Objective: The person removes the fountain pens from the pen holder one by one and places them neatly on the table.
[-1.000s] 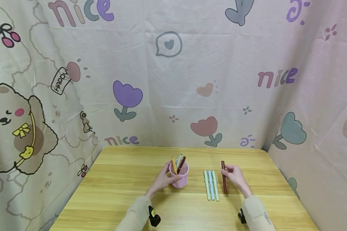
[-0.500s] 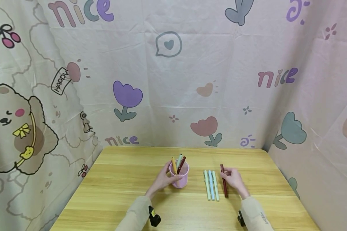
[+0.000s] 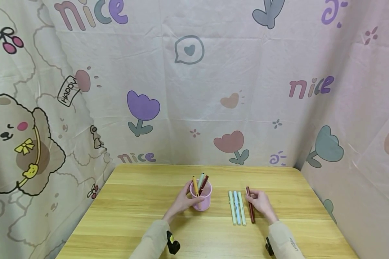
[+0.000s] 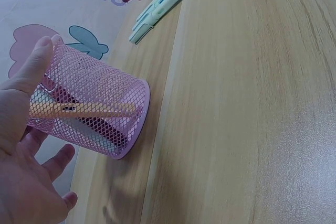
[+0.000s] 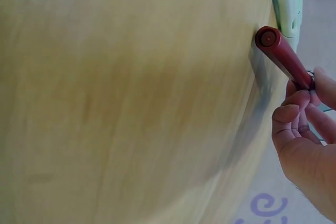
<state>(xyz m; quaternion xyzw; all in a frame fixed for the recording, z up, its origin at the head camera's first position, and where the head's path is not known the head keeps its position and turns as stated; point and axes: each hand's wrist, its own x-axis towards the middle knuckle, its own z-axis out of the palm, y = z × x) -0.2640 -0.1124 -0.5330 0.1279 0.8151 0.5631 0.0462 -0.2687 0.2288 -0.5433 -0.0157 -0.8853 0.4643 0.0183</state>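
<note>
My left hand (image 3: pixel 183 199) grips a pink mesh pen cup (image 3: pixel 205 204) by its rim and side, thumb across the front. Inside the cup lean a yellow pen (image 3: pixel 195 184), a pale green pen (image 3: pixel 201 178) and a dark red pen (image 3: pixel 204 182). In the left wrist view the mesh cup (image 4: pixel 100 103) shows the pens through its wall. My right hand (image 3: pixel 262 202) pinches another dark red pen (image 3: pixel 250 207) between thumb and fingers. That red pen (image 5: pixel 286 59) slants with one end near the table, just right of the row of pens; whether it touches the wood I cannot tell.
Side by side on the wooden table (image 3: pixel 133 208) lie a pale green pen (image 3: pixel 232 208), a light blue pen (image 3: pixel 237 208) and another pale green pen (image 3: pixel 241 208). A printed cloth (image 3: pixel 194 90) hangs behind the table and along both sides.
My right hand has moved a little left and toward the near edge with the dark red pen, bringing it closer to the row. The left hand and cup have stayed put.
</note>
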